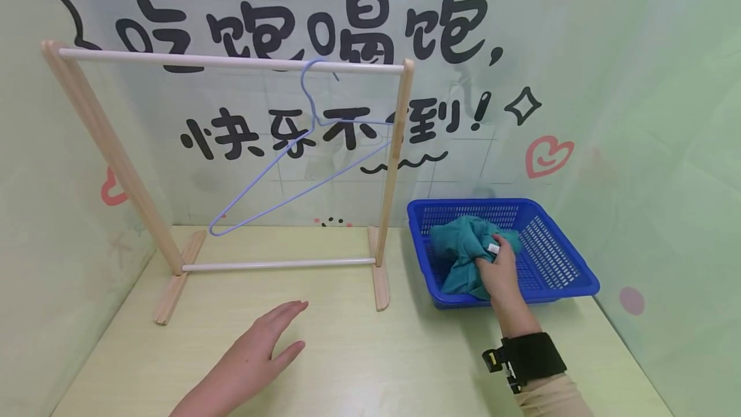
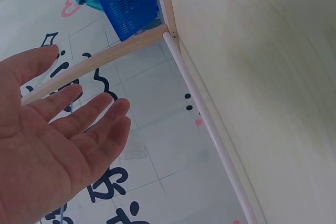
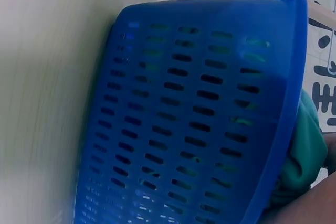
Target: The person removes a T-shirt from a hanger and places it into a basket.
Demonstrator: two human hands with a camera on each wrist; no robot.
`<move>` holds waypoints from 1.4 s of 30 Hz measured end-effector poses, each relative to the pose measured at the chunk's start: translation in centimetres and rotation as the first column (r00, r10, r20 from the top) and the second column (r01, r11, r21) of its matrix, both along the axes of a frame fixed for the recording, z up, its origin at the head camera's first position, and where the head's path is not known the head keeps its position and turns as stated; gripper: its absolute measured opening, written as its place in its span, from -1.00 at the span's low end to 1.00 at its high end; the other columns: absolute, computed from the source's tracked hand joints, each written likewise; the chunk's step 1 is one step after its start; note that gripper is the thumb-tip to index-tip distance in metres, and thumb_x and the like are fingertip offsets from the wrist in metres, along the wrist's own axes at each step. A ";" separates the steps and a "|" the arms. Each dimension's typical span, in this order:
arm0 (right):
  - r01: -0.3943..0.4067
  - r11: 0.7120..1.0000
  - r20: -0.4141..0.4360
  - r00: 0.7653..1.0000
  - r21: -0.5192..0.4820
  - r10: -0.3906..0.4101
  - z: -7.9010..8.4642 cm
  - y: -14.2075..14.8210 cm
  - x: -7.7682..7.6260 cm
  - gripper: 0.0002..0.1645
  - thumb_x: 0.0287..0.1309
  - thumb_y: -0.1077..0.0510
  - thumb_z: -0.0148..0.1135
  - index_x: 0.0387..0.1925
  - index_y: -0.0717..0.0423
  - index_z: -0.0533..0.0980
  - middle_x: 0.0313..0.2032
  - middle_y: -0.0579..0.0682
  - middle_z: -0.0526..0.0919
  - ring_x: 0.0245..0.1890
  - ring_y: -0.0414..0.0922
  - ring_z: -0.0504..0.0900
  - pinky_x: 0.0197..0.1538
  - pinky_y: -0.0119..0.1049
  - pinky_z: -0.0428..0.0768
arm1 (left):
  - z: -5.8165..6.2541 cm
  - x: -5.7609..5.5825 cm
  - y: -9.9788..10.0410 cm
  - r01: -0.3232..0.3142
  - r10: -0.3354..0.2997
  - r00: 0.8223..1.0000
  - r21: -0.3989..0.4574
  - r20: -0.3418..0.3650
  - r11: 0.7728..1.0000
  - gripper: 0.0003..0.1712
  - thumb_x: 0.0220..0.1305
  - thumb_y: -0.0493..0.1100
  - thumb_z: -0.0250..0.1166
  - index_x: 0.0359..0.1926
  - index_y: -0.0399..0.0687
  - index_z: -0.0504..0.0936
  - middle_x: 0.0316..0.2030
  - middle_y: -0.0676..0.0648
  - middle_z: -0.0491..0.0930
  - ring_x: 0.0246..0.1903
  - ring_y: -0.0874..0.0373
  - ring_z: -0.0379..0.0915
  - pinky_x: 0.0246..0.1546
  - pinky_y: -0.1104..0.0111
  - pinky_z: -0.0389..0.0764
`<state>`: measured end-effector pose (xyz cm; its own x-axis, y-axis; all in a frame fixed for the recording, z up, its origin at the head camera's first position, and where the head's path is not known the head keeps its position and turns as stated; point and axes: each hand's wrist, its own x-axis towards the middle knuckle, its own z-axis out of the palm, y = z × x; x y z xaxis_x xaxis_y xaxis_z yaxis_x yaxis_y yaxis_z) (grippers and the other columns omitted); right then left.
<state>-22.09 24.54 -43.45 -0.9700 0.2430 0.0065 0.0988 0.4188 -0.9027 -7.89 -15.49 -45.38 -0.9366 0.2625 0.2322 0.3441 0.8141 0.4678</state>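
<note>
A crumpled teal garment (image 1: 463, 246) with a small white label lies in the blue plastic basket (image 1: 561, 285) on the right. My right hand (image 1: 499, 270) reaches over the front rim and pinches the cloth beside the label. From the right wrist, the basket wall (image 3: 184, 103) hides most of that hand, with a fold of teal cloth (image 3: 307, 145) showing past the rim. My left hand (image 1: 263, 346) is held over the front of the table with nothing in it. Its fingers (image 2: 89, 103) are spread and slightly bent in the left wrist view.
A wooden rack (image 1: 124, 176) with white rods stands on the table left of the basket. From its top rod (image 1: 231, 62) hangs a bare lilac wire hanger (image 1: 260, 176), turned at an angle. A wall sheet with large black lettering (image 1: 370, 24) rises behind.
</note>
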 end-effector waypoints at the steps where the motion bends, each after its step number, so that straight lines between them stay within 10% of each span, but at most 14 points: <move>1: -0.012 0.999 -0.006 1.000 0.046 0.012 -0.1 0.1 -0.1 -0.18 0.24 0.34 -0.07 0.45 0.20 -0.16 0.42 0.35 -0.13 0.42 0.25 -0.07 0.37 0.16 0.10 | 0.0 0.0 0.0 0.000 0.000 1.000 0.000 0.002 1.000 -0.34 0.23 -0.05 0.29 0.33 0.05 0.33 0.28 0.01 0.37 0.26 0.01 0.32 0.19 0.09 0.40; 13: -0.142 0.878 -0.020 0.985 0.458 0.169 -1.2 0.1 -0.1 -0.29 0.25 0.27 -0.05 0.39 0.33 0.03 0.27 0.44 0.16 0.28 0.35 0.16 0.23 0.24 0.28 | 0.1 0.1 0.1 -0.006 0.006 1.000 -0.005 0.008 1.000 -0.34 0.23 -0.05 0.29 0.33 0.05 0.33 0.28 0.01 0.37 0.26 0.01 0.32 0.19 0.08 0.40; 28: -0.191 0.805 0.086 0.981 0.561 0.173 -1.5 0.2 0.2 -0.27 0.29 0.11 0.06 0.39 0.24 0.07 0.33 0.41 0.10 0.30 0.41 0.10 0.20 0.36 0.23 | -0.1 0.0 0.2 0.007 -0.007 1.000 -0.003 0.008 1.000 -0.34 0.23 -0.04 0.28 0.34 0.05 0.32 0.28 0.01 0.37 0.26 0.00 0.32 0.19 0.07 0.40; 42: -0.211 0.797 0.077 0.976 0.566 0.204 -1.5 0.9 1.1 -0.34 0.33 0.07 0.00 0.38 0.21 0.14 0.36 0.36 0.09 0.33 0.37 0.06 0.25 0.33 0.17 | 0.1 0.1 0.2 0.008 -0.007 1.000 -0.006 0.011 1.000 -0.34 0.24 -0.03 0.28 0.35 0.09 0.31 0.29 0.01 0.35 0.26 -0.01 0.30 0.19 0.05 0.40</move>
<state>-21.04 25.41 -44.91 -0.9976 -0.0079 0.0686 -0.0411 0.8672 -0.4963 -7.81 -15.28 -45.32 -0.9370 0.2708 0.2206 0.3452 0.8143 0.4666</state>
